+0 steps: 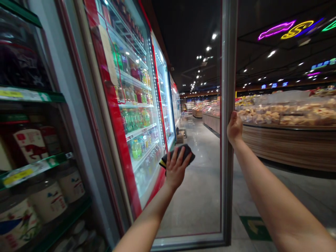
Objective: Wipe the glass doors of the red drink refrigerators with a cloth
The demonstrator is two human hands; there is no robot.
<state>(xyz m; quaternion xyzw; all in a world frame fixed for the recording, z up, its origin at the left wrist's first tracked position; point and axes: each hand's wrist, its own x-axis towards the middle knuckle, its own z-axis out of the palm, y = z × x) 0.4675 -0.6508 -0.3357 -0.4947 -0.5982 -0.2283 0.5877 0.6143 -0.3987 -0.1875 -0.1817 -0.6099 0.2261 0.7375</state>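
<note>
A glass door (199, 196) with a grey metal frame stands swung out in the middle of the view. My left hand (176, 168) presses a dark cloth (187, 155) with a yellow edge against the glass, its fingers spread over the cloth. Farther right, my right hand (235, 128) grips the door's frame (228, 87) at its outer upright, the fingers partly hidden behind the metal.
Shelves (56, 162) of bottles and jars stand close at the left. Beyond the glass are lit drink fridges (139, 105) with red frames. A curved wood-panelled display counter (288, 143) with packaged goods is at the right, and a green floor sign (254, 227) lies below.
</note>
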